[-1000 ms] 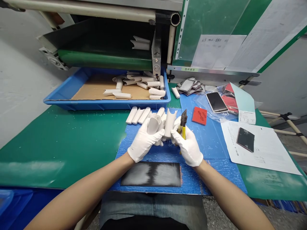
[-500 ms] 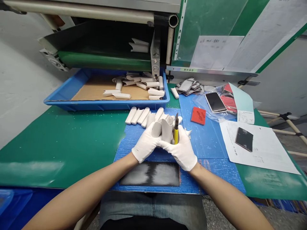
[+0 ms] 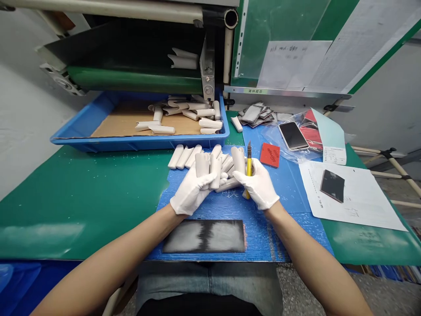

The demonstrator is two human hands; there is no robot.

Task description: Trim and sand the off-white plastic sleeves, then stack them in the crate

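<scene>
Blue corrugated mat (image 3: 279, 237) beneath two white-gloved hands, both raised above it. The left hand (image 3: 192, 188) grasps curved off-white moulded sleeves (image 3: 207, 169), held up for access. The right hand (image 3: 254, 186) clenches a yellow craft knife (image 3: 248, 169), blade upward, seemingly clear of the work, beside another sleeve (image 3: 238, 160). Further sleeves (image 3: 184, 157) lie ranked along the mat's far edge, within reach; more lie in a blue tray (image 3: 138, 144) beyond.
</scene>
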